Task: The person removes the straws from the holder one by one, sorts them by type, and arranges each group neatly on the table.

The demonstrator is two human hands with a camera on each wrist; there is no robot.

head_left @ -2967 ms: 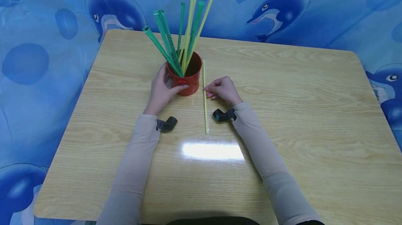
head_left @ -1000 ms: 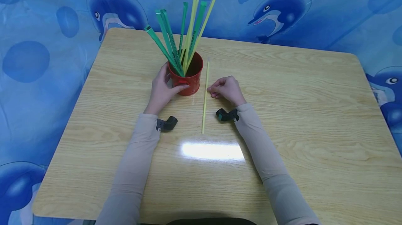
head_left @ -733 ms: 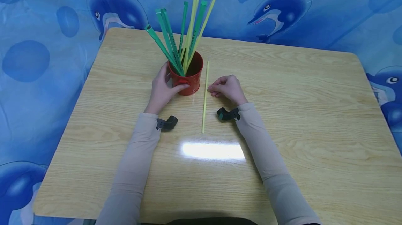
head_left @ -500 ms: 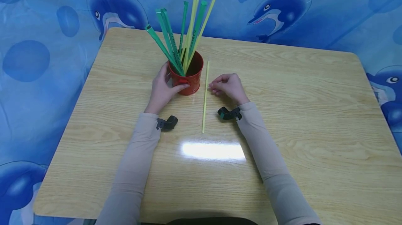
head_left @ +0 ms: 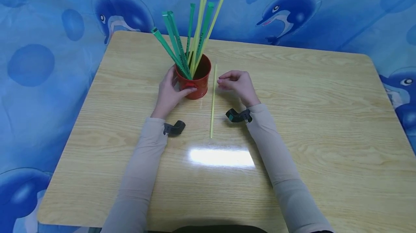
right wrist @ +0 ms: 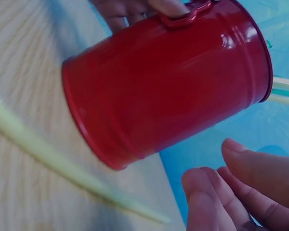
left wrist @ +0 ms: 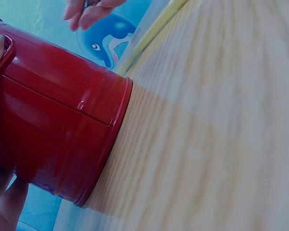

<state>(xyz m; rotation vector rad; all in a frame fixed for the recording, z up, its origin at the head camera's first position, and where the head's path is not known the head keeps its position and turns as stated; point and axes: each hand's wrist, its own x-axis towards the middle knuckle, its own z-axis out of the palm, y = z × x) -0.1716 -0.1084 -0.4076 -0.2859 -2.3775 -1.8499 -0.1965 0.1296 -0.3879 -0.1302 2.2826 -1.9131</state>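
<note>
A red metal cup (head_left: 194,81) stands on the wooden table (head_left: 325,117) and holds several green and yellow straws (head_left: 191,34). My left hand (head_left: 169,92) grips the cup from its left side, thumb on the small front handle. A single yellow straw (head_left: 212,103) lies flat on the table just right of the cup. My right hand (head_left: 235,83) hovers a little above the table beside that straw, fingers loosely curled and holding nothing. The left wrist view shows the cup (left wrist: 53,130) close up with the straw (left wrist: 154,29) behind it. In the right wrist view the cup (right wrist: 168,82) fills the middle, above the straw (right wrist: 53,161).
Blue cloth with dolphin prints (head_left: 292,9) hangs behind and around the table. A bright light glare (head_left: 221,157) sits on the tabletop between my forearms. Black wrist cameras (head_left: 173,128) are strapped on both sleeves.
My right hand has let go of the lone yellow straw, risen off the table and drawn slightly back. The straw now lies still. The left hand stays on the cup.
</note>
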